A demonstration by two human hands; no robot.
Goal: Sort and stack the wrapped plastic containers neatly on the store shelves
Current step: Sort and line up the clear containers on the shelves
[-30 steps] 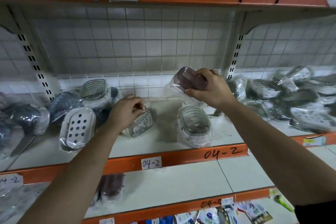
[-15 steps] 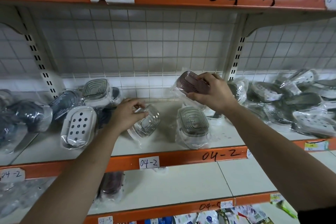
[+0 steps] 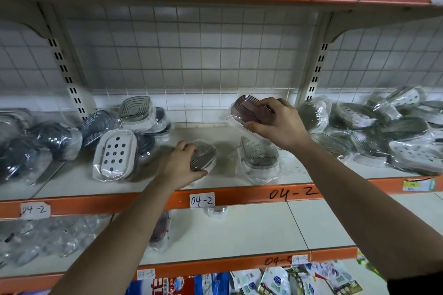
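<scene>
My right hand (image 3: pixel 279 123) grips a brown-lidded wrapped container (image 3: pixel 247 110) and holds it tilted in the air above a grey-lidded wrapped container (image 3: pixel 260 157) that stands on the 04-2 shelf (image 3: pixel 239 195). My left hand (image 3: pixel 178 165) grips a smaller clear wrapped container (image 3: pixel 203 154) low over the shelf's middle, left of the grey-lidded one. A white perforated container (image 3: pixel 115 154) leans against the left pile.
Loose piles of wrapped containers lie at the shelf's left (image 3: pixel 48 139) and right (image 3: pixel 388 127). A slotted upright (image 3: pixel 315 72) stands behind my right hand. The lower shelf holds a brown container (image 3: pixel 160 230) and clear packs (image 3: pixel 36 239). Bagged goods (image 3: pixel 275 280) sit at the bottom.
My left hand has turned the clear container and brought it right and toward the shelf's front. My right hand keeps the brown-lidded container nearly in place, raised slightly.
</scene>
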